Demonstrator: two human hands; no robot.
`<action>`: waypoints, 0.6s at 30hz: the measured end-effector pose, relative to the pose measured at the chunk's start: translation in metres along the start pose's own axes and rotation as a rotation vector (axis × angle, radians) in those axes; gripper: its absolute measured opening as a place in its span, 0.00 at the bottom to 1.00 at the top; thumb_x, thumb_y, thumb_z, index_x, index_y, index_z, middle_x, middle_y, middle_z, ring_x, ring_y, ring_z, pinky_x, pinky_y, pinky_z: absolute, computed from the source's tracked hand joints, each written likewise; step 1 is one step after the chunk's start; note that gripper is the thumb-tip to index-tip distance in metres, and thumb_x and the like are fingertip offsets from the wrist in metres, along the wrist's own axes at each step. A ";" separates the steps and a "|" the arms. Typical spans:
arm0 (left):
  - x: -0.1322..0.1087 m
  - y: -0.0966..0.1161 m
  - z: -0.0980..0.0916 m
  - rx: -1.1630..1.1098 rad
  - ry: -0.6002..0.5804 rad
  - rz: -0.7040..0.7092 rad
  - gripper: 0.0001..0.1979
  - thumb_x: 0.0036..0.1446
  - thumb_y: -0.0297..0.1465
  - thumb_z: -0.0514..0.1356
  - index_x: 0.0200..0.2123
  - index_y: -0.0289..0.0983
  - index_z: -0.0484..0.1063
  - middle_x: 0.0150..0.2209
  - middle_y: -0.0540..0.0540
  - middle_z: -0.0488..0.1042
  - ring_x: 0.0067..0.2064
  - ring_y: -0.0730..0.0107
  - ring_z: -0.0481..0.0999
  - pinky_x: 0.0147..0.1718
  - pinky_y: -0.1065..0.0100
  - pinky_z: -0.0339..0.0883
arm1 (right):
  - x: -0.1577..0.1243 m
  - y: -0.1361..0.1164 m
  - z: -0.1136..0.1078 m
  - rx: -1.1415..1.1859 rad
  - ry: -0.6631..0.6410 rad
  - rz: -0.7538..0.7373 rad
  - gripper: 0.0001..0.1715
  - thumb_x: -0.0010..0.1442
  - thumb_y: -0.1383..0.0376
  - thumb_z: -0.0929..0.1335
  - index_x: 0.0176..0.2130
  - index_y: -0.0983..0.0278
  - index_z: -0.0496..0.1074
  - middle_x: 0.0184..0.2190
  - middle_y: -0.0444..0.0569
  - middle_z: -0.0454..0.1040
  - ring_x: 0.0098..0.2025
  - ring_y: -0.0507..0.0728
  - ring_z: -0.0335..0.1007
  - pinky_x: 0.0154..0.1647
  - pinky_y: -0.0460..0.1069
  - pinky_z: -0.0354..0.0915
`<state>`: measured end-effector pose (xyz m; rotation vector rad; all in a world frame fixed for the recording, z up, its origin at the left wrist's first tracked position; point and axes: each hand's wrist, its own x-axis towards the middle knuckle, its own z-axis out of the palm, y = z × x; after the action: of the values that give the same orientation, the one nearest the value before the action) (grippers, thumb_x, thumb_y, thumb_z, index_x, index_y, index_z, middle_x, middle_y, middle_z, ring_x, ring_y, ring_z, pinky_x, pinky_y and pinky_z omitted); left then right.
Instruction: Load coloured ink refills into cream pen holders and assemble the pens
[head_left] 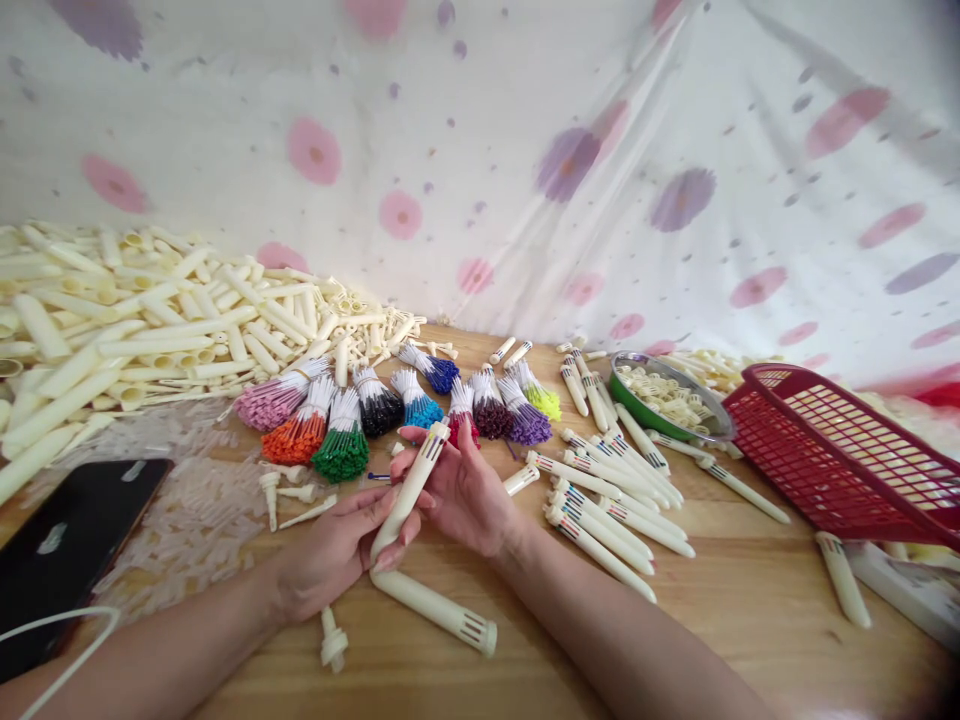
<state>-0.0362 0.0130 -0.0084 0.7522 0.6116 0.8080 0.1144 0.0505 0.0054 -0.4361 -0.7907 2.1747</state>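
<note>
My left hand (322, 555) is closed around a cream multi-colour pen (411, 492), which is tilted with its slotted end up. My right hand (476, 495) is half cupped beside that slotted end, palm up and thumb apart; some of its fingers pass behind the pen. Below my hands lies another slotted cream pen barrel (442, 610). A small cream part (332, 640) rests near my left wrist. Just beyond my hands are tied bundles of coloured refills, among them green (341, 450), orange (296, 432), light blue (420, 410) and purple (529, 420).
Cream barrels (150, 310) are heaped at the left, behind clear plastic pieces (180, 530) and a black phone (67, 550) with a white cable (97, 615). To the right lie several pens (600, 530), a green bowl (626, 405) of small parts and a red basket (840, 440).
</note>
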 end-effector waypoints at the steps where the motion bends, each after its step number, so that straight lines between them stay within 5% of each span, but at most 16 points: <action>1: 0.000 0.000 -0.001 -0.017 0.003 0.000 0.14 0.54 0.40 0.61 0.35 0.34 0.74 0.23 0.52 0.66 0.19 0.82 0.57 0.21 0.72 0.47 | 0.000 0.001 -0.001 -0.022 0.006 -0.010 0.28 0.57 0.44 0.62 0.45 0.63 0.70 0.36 0.47 0.74 0.23 0.48 0.55 0.25 0.43 0.56; 6: 0.001 0.000 -0.002 -0.035 0.007 0.007 0.15 0.55 0.40 0.60 0.37 0.33 0.74 0.24 0.50 0.68 0.20 0.82 0.58 0.21 0.73 0.47 | -0.001 0.006 -0.004 -0.108 0.079 -0.085 0.17 0.52 0.56 0.71 0.40 0.63 0.72 0.38 0.48 0.75 0.24 0.48 0.56 0.27 0.44 0.57; 13: 0.001 0.000 -0.004 -0.133 -0.021 -0.051 0.15 0.54 0.40 0.60 0.34 0.32 0.73 0.18 0.57 0.55 0.18 0.82 0.48 0.19 0.74 0.40 | 0.003 -0.014 -0.014 -0.240 0.163 -0.236 0.22 0.55 0.50 0.67 0.45 0.60 0.72 0.39 0.47 0.75 0.39 0.55 0.69 0.40 0.50 0.64; 18: 0.001 -0.002 -0.002 -0.037 0.070 0.015 0.15 0.51 0.40 0.63 0.33 0.32 0.73 0.19 0.56 0.57 0.18 0.83 0.50 0.20 0.73 0.41 | 0.002 -0.020 -0.022 -0.416 0.272 -0.165 0.18 0.52 0.54 0.70 0.37 0.65 0.77 0.29 0.46 0.72 0.31 0.52 0.66 0.37 0.48 0.65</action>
<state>-0.0362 0.0136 -0.0117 0.6978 0.6527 0.8600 0.1356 0.0710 0.0014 -0.8259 -1.0829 1.7478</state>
